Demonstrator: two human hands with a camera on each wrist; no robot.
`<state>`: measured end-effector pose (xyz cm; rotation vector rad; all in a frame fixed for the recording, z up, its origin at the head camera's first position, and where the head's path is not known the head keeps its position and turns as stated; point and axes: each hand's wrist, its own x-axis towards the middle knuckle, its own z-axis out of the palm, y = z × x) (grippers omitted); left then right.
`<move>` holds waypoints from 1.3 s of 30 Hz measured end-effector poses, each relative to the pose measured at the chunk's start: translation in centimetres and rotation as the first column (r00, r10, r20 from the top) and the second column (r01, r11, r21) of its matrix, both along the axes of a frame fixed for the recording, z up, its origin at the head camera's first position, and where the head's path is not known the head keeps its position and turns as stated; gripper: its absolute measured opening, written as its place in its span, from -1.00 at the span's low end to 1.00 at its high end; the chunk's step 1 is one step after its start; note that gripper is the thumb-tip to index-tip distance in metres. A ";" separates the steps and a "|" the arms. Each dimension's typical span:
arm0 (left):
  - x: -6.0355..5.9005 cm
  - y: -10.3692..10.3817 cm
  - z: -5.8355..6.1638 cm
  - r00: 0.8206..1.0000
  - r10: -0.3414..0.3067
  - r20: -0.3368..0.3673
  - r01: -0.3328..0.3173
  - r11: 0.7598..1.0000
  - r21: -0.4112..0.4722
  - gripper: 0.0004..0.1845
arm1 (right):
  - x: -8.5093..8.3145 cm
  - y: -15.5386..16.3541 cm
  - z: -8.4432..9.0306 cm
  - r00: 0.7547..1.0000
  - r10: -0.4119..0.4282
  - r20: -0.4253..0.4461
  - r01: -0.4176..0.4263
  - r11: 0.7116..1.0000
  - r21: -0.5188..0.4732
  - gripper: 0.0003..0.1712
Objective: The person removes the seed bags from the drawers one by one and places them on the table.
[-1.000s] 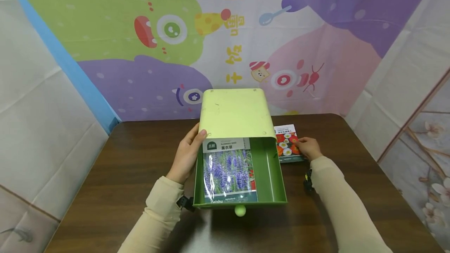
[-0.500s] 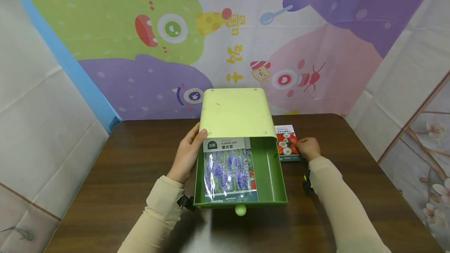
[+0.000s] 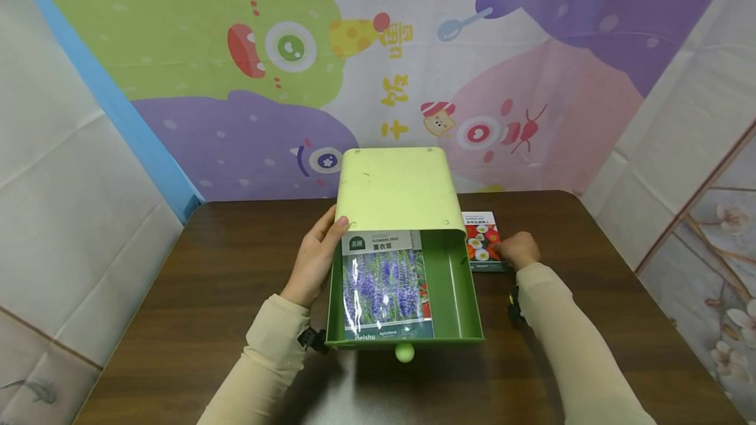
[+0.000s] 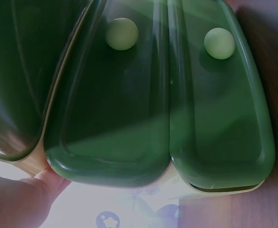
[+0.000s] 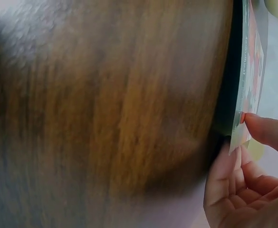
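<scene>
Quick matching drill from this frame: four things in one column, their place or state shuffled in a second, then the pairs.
1. lavender seed packet
2. red flower seed packet
3. left hand
4. round knob

A. on the table, right of the box, pinched by the right hand
B. rests on the box's left side
C. lies in the open drawer
D. on the drawer's front

Pairs: 1-C, 2-A, 3-B, 4-D
</scene>
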<state>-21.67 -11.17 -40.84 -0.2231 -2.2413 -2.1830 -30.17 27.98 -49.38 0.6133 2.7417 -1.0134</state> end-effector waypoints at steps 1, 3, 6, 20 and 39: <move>0.0 0.0 0.0 1.000 0.000 0.001 0.000 1.000 0.002 -0.30 | 0.0 -0.1 0.1 1.000 -0.004 0.007 0.004 1.000 0.010 -0.55; 0.0 0.0 0.0 1.000 0.001 0.002 -0.001 1.000 0.005 -0.30 | 0.1 -0.2 0.3 1.000 -0.010 0.017 0.010 1.000 0.028 -0.50; -0.1 0.0 0.0 1.000 0.001 0.003 -0.001 1.000 0.011 -0.30 | 0.1 -0.4 0.5 1.000 -0.011 0.026 0.010 0.999 0.052 -0.42; -0.2 0.1 -0.1 1.000 0.004 -0.008 -0.003 1.000 0.025 -0.31 | 0.2 -0.7 0.5 1.000 -0.004 0.020 0.001 0.994 0.106 -0.30; -0.1 0.0 -0.2 1.000 -0.002 0.010 0.002 1.000 0.030 -0.30 | -0.3 -0.1 -0.2 0.999 0.033 -0.008 -0.032 0.997 0.069 -0.58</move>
